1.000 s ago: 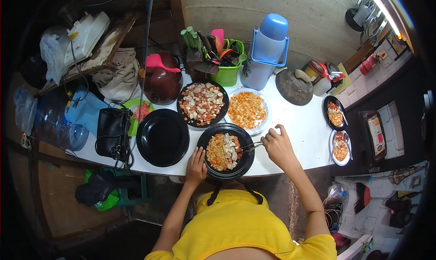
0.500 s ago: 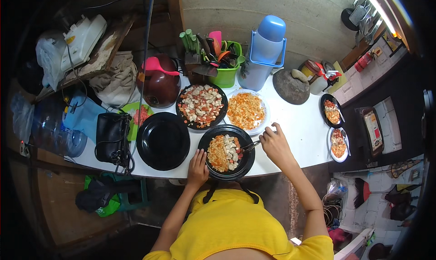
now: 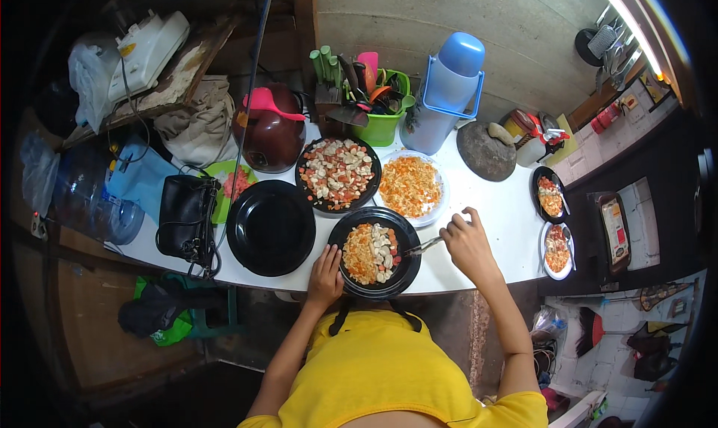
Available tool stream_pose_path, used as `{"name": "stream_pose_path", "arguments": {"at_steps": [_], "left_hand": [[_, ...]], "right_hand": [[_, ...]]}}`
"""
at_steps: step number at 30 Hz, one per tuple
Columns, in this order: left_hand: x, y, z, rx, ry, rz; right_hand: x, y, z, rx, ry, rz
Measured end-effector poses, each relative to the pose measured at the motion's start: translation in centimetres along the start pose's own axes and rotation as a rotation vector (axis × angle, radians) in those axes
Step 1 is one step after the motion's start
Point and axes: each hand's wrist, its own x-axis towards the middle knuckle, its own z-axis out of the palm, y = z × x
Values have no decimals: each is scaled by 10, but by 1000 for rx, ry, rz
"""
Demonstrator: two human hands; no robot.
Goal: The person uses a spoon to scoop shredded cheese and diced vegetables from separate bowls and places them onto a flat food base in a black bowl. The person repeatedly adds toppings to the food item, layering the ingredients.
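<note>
Resting on the rim of a round black plate point(image 3: 407, 269), the left hand point(image 3: 327, 273) holds its fingers straight and side by side, its forearm slanting up from below; whether it pinches the rim cannot be told. The right hand point(image 3: 467, 242), elbow bent outward, is closed on a shiny metal utensil point(image 3: 424, 246), one finger raised; the utensil slants down leftward to the plate's right side.

Between the hands, this plate carries grainy, orange-flecked rice point(image 3: 360, 256) on its left half and sliced pale and reddish chunks point(image 3: 385, 250) on its right. To the left of the left hand lies a glossy black plate point(image 3: 271, 230). Just beyond the hands, a round white plate point(image 3: 446, 194) is heaped with similar rice, and a dark plate point(image 3: 366, 200) is covered in chunky pieces.

Farther off on the smooth white worktop point(image 3: 490, 203), a rounded, glossy maroon appliance point(image 3: 277, 144) stands beyond the left hand; a green plastic bin point(image 3: 379, 131) of utensils and a tall translucent bluish flask point(image 3: 434, 125) stand beyond both hands, and a rough grey dome point(image 3: 482, 157) beyond the right.
</note>
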Motion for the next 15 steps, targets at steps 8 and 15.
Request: {"name": "stream_pose_path", "arguments": {"at_steps": [8, 15], "left_hand": [[-1, -1, 3, -26, 9, -22], [-1, -1, 3, -26, 21, -10]], "right_hand": [[-11, 4, 7, 139, -2, -76], [-18, -7, 12, 184, 39, -76]]}}
